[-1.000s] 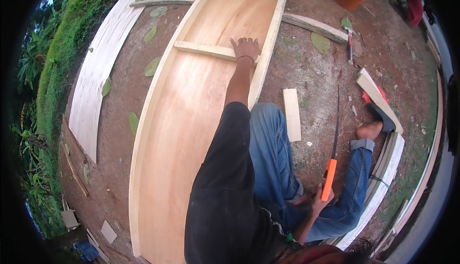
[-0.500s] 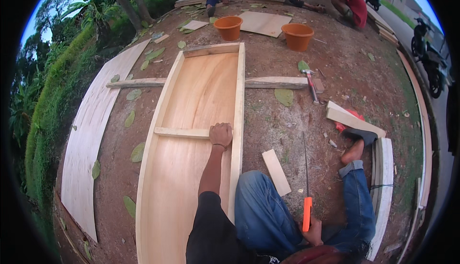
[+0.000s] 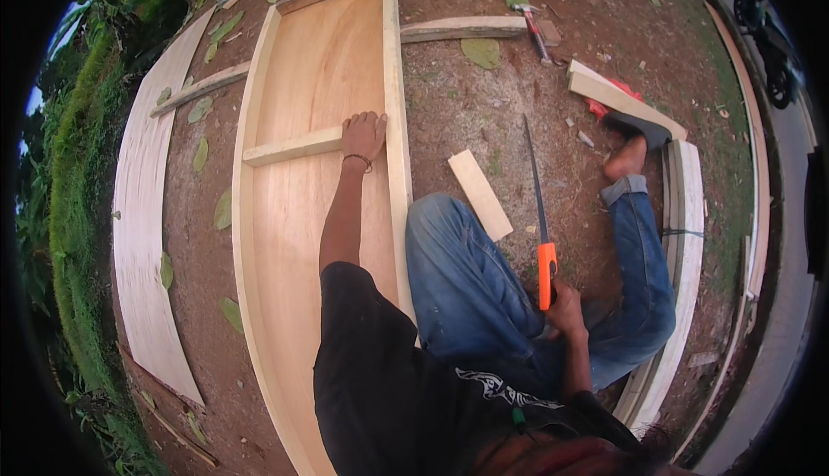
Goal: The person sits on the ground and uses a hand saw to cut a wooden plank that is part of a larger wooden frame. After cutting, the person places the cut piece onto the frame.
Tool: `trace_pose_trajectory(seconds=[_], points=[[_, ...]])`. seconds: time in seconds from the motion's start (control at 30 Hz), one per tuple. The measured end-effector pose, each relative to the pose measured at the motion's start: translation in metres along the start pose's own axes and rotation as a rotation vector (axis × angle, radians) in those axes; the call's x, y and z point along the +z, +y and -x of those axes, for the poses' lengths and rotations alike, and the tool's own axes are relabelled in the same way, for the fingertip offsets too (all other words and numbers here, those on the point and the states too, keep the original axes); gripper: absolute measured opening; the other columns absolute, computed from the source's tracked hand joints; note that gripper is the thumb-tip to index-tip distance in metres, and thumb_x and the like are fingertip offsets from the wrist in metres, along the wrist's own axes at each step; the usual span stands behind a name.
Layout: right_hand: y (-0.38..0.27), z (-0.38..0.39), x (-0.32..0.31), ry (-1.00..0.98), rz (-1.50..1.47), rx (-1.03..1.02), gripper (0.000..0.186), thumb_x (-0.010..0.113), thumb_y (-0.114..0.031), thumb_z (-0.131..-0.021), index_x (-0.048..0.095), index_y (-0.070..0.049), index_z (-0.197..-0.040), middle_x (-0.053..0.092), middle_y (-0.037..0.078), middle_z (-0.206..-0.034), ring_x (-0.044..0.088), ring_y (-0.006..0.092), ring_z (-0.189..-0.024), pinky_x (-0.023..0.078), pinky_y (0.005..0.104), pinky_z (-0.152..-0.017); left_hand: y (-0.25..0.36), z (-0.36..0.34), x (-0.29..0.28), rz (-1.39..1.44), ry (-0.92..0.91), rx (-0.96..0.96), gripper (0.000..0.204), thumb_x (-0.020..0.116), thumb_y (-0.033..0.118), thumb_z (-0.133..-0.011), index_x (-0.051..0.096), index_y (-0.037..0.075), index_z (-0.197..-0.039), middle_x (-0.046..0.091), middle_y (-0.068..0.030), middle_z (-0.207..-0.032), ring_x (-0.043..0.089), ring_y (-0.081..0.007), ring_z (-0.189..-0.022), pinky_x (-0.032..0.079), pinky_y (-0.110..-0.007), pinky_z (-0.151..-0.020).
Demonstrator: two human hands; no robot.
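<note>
A long shallow wooden frame [image 3: 395, 87] with a plywood bottom lies at my left side. Inside it, a wooden crosspiece [image 3: 294, 146] spans from rail to rail. My left hand [image 3: 363, 136] is closed over the crosspiece's right end, close against the right rail; the joint there is hidden beneath it. Low at my right, my right hand [image 3: 566, 310] grips the orange handle of a handsaw [image 3: 546, 267]. Its narrow blade points away from me, above the dirt and touching no wood. Between saw and frame, a short wood offcut [image 3: 480, 195] lies on the ground.
A timber [image 3: 466, 28] passes under the frame's far part, with a hammer [image 3: 535, 37] at its right end. Right of my bent leg are stacked boards [image 3: 688, 208]; more wood pieces [image 3: 626, 100] lie by my foot. A plywood strip [image 3: 142, 199] lies at left.
My view has tipped downward, so the buckets and people at the far side have mostly left the picture. Both hands keep their holds; the saw looks slightly turned, its tip more to the left.
</note>
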State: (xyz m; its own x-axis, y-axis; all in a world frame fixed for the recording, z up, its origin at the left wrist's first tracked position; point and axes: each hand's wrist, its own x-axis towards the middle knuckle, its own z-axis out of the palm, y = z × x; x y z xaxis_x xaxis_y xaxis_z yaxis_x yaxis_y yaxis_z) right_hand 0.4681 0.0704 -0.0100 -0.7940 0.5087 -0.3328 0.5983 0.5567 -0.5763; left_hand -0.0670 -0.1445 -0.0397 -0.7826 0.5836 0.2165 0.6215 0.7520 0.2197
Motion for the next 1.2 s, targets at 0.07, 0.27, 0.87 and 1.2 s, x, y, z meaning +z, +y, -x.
trace_pose_trajectory(seconds=[0.07, 0.27, 0.87, 1.2], points=[[0.003, -0.005, -0.002, -0.017, 0.105, 0.030, 0.030, 0.070, -0.007, -0.077, 0.065, -0.005, -0.106, 0.065, 0.020, -0.107, 0.061, 0.0438, -0.107, 0.047, 0.0529, -0.091, -0.009, 0.002, -0.002, 0.052, 0.030, 0.043, 0.045, 0.039, 0.041, -0.106, 0.065, 0.005, -0.105, 0.067, -0.0156, -0.107, 0.058, -0.0340, -0.108, 0.040, -0.047, -0.099], [0.002, -0.021, -0.024, -0.076, 0.170, 0.041, 0.054, 0.078, -0.006, -0.072, 0.057, -0.006, -0.122, 0.060, 0.019, -0.119, 0.055, 0.0420, -0.118, 0.044, 0.0510, -0.101, -0.009, 0.010, 0.010, -0.019, 0.210, 0.022, 0.035, 0.046, 0.033, -0.104, 0.067, 0.005, -0.102, 0.068, -0.0135, -0.104, 0.059, -0.0325, -0.104, 0.041, -0.046, -0.098], [-0.125, -0.191, 0.045, -0.065, 0.100, -0.142, 0.070, 0.081, -0.034, -0.079, 0.052, -0.004, -0.135, 0.059, 0.024, -0.124, 0.058, 0.0444, -0.118, 0.050, 0.0511, -0.096, -0.026, 0.012, -0.025, 0.171, -0.042, 0.190, 0.034, 0.068, 0.034, -0.088, 0.063, 0.011, -0.113, 0.063, -0.0074, -0.110, 0.057, -0.0267, -0.110, 0.039, -0.043, -0.101], [-0.111, -0.201, 0.018, 0.056, 0.086, -0.391, 0.058, 0.079, -0.021, -0.069, 0.062, -0.003, -0.121, 0.059, 0.022, -0.111, 0.060, 0.0400, -0.101, 0.050, 0.0501, -0.088, -0.045, 0.071, -0.049, -0.088, -0.069, -0.041, 0.100, 0.076, 0.043, -0.084, 0.020, 0.013, -0.160, 0.023, -0.0051, -0.167, 0.017, -0.0248, -0.156, 0.006, -0.053, -0.128]])
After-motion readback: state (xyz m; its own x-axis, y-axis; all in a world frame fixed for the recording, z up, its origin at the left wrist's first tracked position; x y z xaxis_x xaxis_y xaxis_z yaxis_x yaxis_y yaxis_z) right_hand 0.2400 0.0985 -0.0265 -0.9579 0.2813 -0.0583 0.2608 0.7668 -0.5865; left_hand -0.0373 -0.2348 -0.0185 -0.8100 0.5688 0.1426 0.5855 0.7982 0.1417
